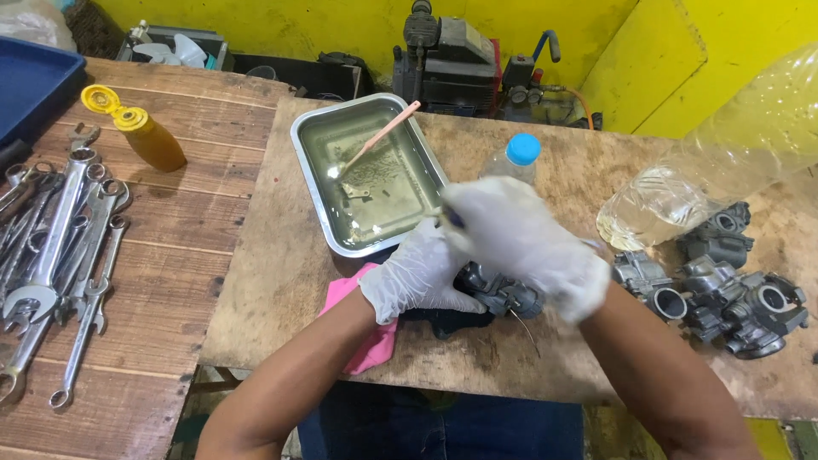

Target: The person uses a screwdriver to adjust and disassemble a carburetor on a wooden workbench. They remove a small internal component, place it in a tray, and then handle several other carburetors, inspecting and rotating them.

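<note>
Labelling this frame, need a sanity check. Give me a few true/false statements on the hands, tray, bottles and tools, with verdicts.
1. Both hands wear white gloves. True: left hand, right hand.
2. The left hand rests on a dark carburetor. True; a pink cloth lies beneath.
3. The metal tray is dry and empty. False: it holds liquid, and a pink-handled brush lies in it.
4. The wrenches lie to the right of the tray. False: they lie at far left on the planks.
5. The yellow-capped bottle stands upright. False: it lies on its side.
6. More carburetors sit at right. True.
</note>
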